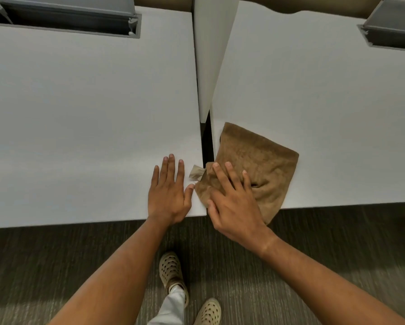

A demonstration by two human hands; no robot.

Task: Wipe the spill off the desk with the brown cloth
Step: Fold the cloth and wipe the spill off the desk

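Note:
A brown cloth [260,160] lies across the gap between two white desks, mostly on the right desk [325,102], with one lower corner hanging past the front edge. A small tan label [196,172] sticks out of its left edge onto the left desk [79,113]. My right hand [232,200] rests flat on the cloth's near left part, fingers spread and pressing down. My left hand [168,195] lies flat and open on the left desk, its thumb next to the cloth's edge. No spill shows on either desk.
A white divider panel [210,55] stands between the desks. Grey cable trays are set into the far left [65,17] and far right [391,31]. Carpet and my two beige shoes [171,270] are below the desks' front edges.

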